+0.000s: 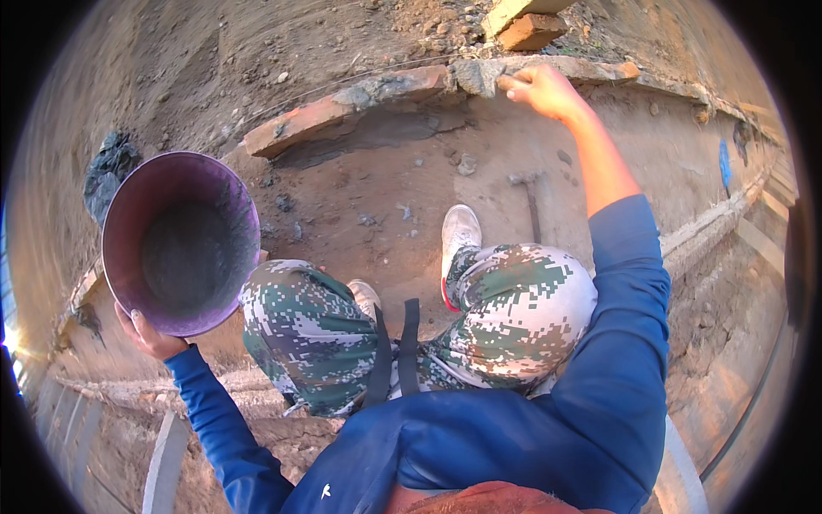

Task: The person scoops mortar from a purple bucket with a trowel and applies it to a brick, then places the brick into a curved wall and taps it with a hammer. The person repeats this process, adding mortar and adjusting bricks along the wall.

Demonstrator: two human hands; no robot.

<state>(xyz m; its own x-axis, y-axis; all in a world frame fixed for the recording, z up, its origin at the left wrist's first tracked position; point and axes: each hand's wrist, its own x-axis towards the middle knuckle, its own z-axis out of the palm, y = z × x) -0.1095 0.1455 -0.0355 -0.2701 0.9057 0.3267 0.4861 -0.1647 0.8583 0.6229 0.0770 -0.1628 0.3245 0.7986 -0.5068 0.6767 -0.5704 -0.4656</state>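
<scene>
My left hand [151, 334] grips the lower rim of a purple plastic bucket [115, 238], tilted so its mouth faces me. Dark grey residue, apparently mortar [186, 250], coats the bottom and one side inside. At the far edge, my right hand [546, 93] is closed around what looks like a trowel [478, 77], its blade smeared with grey mortar; the fingers mostly cover its handle. The blade lies against the top of a brick course [295, 128], between a red brick with mortar on its end and the bricks further right.
A hammer [533, 212] lies on the ground by my right knee. A taut string [347, 80] runs behind the bricks. Loose bricks [533, 32] are stacked beyond. Dark plastic sheeting [106, 170] sits behind the bucket, and concrete posts [166, 462] stand behind me.
</scene>
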